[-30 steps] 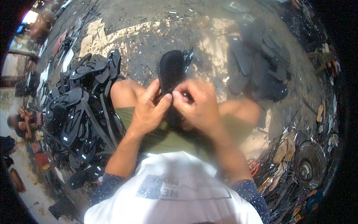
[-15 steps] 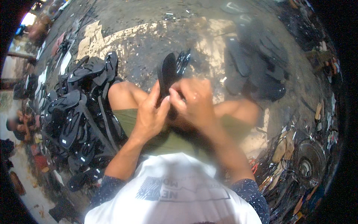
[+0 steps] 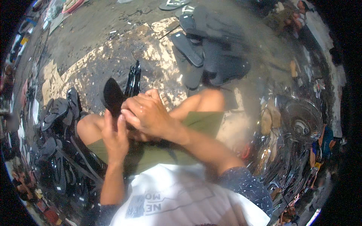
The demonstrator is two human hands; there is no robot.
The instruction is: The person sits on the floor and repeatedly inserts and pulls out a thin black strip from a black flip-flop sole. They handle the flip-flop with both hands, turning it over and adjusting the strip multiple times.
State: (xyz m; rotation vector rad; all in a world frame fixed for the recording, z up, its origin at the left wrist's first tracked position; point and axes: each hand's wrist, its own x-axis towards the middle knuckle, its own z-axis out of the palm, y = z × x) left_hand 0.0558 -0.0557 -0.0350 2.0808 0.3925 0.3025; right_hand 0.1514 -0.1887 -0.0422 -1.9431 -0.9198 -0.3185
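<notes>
A black sandal sole [image 3: 112,94] stands up between my hands over my lap, its rounded end pointing away from me. My left hand [image 3: 115,139] grips its near part, with the thumb and fingers pointing up along it. Against the sole's right side my right hand [image 3: 148,116] is closed, its fingers curled and pressed together. What those fingers pinch is hidden. Just beyond my right hand lies a bundle of shiny black strips [image 3: 132,80] on the stained ground sheet.
A heap of black sandals [image 3: 56,150] lies to my left. More dark soles [image 3: 187,49] rest on the ground ahead to the right. At far right stands a round fan [image 3: 301,122] beside scraps and strips. Tan sheet pieces [image 3: 164,28] cover the floor ahead.
The whole view has swung to the right, so my hands and the sole appear further left. My hands stay close together at the sole, with the right hand's knuckles now turned more upward.
</notes>
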